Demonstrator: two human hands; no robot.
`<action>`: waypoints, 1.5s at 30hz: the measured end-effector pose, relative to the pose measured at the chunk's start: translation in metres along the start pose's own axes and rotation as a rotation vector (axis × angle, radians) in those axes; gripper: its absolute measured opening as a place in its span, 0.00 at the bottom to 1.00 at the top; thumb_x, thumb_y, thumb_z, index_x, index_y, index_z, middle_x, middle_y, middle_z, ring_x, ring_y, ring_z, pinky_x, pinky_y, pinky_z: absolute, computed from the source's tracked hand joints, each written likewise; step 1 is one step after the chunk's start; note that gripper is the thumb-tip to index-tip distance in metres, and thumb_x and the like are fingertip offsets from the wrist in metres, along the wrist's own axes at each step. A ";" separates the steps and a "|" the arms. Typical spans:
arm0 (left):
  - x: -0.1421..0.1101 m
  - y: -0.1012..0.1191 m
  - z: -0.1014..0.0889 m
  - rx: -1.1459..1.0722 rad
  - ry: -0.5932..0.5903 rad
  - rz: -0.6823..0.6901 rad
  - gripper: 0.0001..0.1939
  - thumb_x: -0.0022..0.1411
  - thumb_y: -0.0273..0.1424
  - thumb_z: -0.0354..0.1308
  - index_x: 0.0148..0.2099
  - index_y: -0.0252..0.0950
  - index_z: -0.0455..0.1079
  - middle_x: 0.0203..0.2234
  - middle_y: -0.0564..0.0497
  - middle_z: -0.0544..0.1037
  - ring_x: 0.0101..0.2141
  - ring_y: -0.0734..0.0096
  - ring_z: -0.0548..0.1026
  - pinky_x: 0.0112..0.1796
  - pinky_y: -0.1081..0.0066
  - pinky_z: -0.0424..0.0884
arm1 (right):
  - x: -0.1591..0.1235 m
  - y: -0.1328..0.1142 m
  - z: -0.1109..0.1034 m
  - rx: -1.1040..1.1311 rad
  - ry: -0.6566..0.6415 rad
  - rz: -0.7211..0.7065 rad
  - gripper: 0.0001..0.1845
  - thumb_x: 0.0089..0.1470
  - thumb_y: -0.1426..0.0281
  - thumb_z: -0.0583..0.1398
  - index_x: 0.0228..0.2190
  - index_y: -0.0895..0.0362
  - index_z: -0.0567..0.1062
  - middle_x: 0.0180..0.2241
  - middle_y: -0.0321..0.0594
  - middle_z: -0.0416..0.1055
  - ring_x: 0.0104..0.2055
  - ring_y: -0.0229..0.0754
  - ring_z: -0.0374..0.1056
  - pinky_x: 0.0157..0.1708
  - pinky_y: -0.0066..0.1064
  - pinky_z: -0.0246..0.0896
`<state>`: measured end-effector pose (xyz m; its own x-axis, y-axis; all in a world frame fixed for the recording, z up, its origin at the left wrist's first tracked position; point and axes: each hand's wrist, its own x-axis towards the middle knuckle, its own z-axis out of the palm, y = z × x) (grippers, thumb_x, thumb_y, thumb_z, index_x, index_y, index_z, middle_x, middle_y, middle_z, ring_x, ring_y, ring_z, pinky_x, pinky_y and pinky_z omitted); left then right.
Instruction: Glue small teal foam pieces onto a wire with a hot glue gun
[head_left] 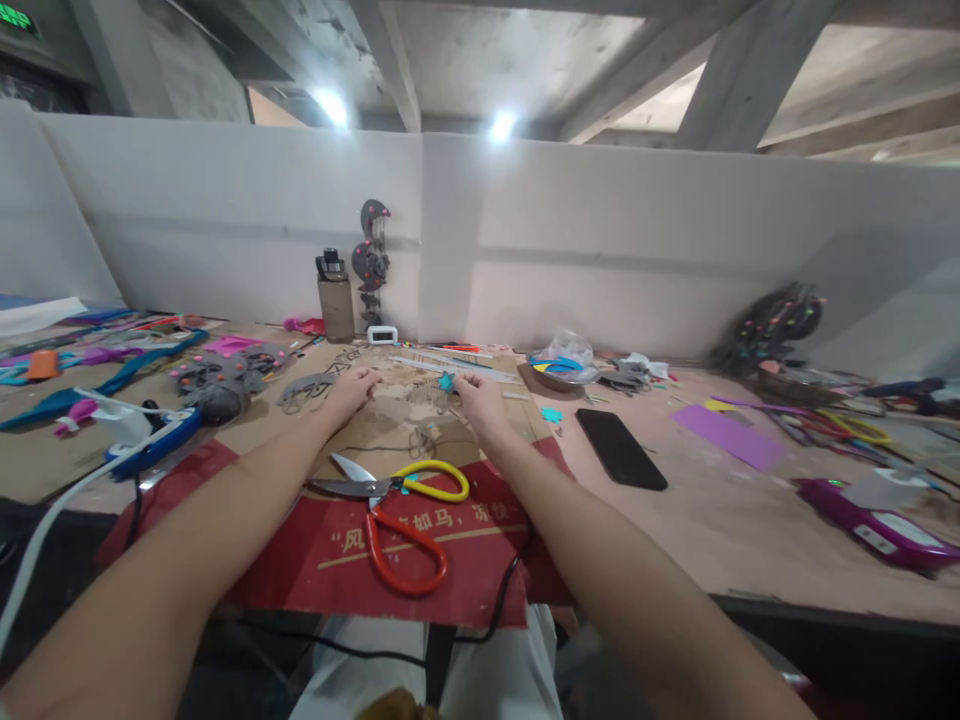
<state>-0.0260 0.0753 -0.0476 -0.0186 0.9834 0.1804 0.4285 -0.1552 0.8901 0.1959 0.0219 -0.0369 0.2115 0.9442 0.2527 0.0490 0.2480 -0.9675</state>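
Both my arms reach forward over a cardboard sheet [420, 560] with a red printed strip. My right hand [480, 398] is closed, pinching a small teal piece [447, 381] at its fingertips. My left hand [352, 388] rests palm down on the cardboard with curled fingers, next to a grey cut-out shape [306, 388]. Between my forearms lies a pair of scissors [390, 505] with one yellow and one red handle.
A black phone [621, 449] lies right of my right arm, with purple sheet [727, 435] beyond it. A brown bottle [335, 297] stands by the white wall. A blue glue gun [150, 440] sits left, a purple one [874, 520] right. Craft scraps cover both sides.
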 end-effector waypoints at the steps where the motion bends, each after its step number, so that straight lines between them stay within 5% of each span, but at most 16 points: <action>1: 0.000 -0.001 0.000 -0.027 0.004 -0.013 0.11 0.52 0.38 0.50 0.28 0.35 0.65 0.13 0.58 0.61 0.13 0.78 0.55 0.16 0.75 0.49 | -0.002 0.000 0.000 -0.012 0.001 -0.004 0.09 0.39 0.65 0.54 0.21 0.58 0.69 0.18 0.30 0.60 0.21 0.32 0.53 0.24 0.25 0.47; 5: 0.001 -0.002 0.002 -0.082 0.015 -0.030 0.13 0.54 0.39 0.49 0.23 0.36 0.59 0.12 0.58 0.59 0.11 0.80 0.54 0.15 0.76 0.49 | -0.009 -0.004 0.003 -0.051 -0.031 -0.030 0.09 0.38 0.65 0.54 0.21 0.59 0.70 0.18 0.31 0.62 0.22 0.33 0.53 0.24 0.25 0.48; 17: 0.007 -0.005 0.004 -0.193 0.057 0.022 0.07 0.50 0.34 0.57 0.29 0.35 0.65 0.16 0.56 0.68 0.15 0.79 0.62 0.17 0.78 0.58 | -0.013 -0.005 0.004 -0.104 -0.101 -0.063 0.09 0.39 0.66 0.54 0.20 0.58 0.69 0.19 0.31 0.63 0.22 0.33 0.56 0.24 0.25 0.49; 22: 0.008 -0.002 0.003 -0.348 0.010 0.054 0.13 0.44 0.34 0.63 0.32 0.34 0.68 0.24 0.52 0.74 0.20 0.79 0.67 0.19 0.78 0.60 | -0.016 -0.009 0.003 -0.108 -0.109 -0.059 0.08 0.40 0.66 0.54 0.21 0.58 0.69 0.19 0.32 0.63 0.22 0.33 0.55 0.23 0.25 0.49; 31: -0.002 0.008 0.007 -0.568 -0.076 0.026 0.18 0.39 0.33 0.68 0.30 0.34 0.64 0.24 0.51 0.76 0.19 0.81 0.67 0.21 0.79 0.61 | -0.012 0.000 0.006 -0.141 -0.145 -0.120 0.08 0.43 0.65 0.55 0.22 0.58 0.69 0.18 0.31 0.62 0.21 0.33 0.54 0.23 0.25 0.49; 45: -0.008 0.021 0.009 -0.626 -0.113 0.049 0.16 0.45 0.39 0.66 0.29 0.32 0.67 0.24 0.52 0.75 0.22 0.79 0.70 0.25 0.76 0.65 | -0.018 0.009 0.013 -0.228 -0.165 -0.183 0.10 0.44 0.64 0.56 0.25 0.58 0.71 0.21 0.34 0.66 0.23 0.35 0.58 0.24 0.26 0.51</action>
<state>-0.0084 0.0648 -0.0346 0.0977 0.9723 0.2123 -0.1837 -0.1920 0.9641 0.1794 0.0102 -0.0500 0.0194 0.9155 0.4019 0.2931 0.3791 -0.8777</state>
